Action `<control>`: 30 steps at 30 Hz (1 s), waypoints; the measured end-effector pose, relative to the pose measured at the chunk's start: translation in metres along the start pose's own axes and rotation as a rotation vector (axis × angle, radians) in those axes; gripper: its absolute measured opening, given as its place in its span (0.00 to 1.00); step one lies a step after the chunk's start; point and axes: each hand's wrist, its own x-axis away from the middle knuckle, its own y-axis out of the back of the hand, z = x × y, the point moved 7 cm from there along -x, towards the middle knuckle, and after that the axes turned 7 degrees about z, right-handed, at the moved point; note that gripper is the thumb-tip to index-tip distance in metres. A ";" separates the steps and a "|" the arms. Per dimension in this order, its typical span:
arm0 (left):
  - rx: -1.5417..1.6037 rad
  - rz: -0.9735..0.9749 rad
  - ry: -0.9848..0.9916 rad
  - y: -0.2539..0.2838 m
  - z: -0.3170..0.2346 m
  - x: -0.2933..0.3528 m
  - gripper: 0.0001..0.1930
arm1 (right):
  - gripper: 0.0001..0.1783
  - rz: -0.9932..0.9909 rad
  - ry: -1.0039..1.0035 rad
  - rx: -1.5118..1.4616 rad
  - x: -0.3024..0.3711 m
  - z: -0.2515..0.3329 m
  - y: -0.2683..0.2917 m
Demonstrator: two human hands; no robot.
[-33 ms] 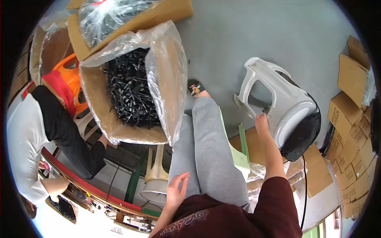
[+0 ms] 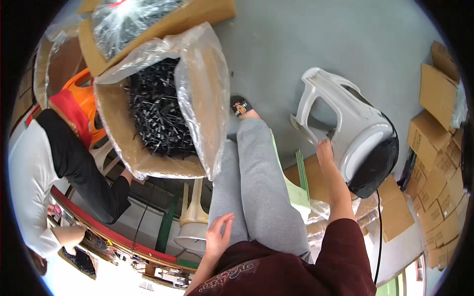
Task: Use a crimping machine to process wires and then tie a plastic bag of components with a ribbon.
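Observation:
My left hand [image 2: 218, 234] hovers over my lap in front of my grey trousers, fingers apart and nothing in it. Out to the right, my right hand [image 2: 325, 148] reaches down to a grey plastic stool [image 2: 340, 111] that is tipped over on the floor. Its fingers are curled at the edge of one stool leg, and the fingertips are partly hidden. A black cover [image 2: 374, 170] lies over part of the stool's round seat. Left of my knees is a cardboard box [image 2: 116, 106] lined with clear plastic [image 2: 205, 74], holding many small black strip-like parts [image 2: 160, 111].
At left sits another person in a white top [image 2: 29, 172], beside an orange chair [image 2: 86, 98]. A second box with a clear bag [image 2: 131, 24] stands behind the lined box. Stacked cartons [image 2: 439, 212] line the right side. A black cable [image 2: 379, 237] runs down near my right arm.
The view has shifted slightly, so the boxes and stool sit a little farther left and up. Both hands keep their places.

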 end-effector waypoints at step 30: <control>0.002 -0.249 -0.328 0.057 0.012 0.049 0.09 | 0.10 -0.591 0.179 -2.001 0.101 -0.027 0.351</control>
